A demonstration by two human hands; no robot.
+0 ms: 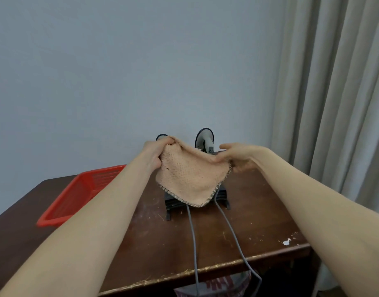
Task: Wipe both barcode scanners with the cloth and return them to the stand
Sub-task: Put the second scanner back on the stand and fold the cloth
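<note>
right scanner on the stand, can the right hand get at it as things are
Probably not yet: the right hand is pinching the cloth, which hangs in front of the right scanner. The scanner sits close behind; freeing that hand should open the way.

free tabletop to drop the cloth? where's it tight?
Bare wood on the table right of the stand, out to the right edge; also front-left, between the red basket and the two grey cables. Tight at centre back: stand, scanners, and both hands holding the cloth.
</note>
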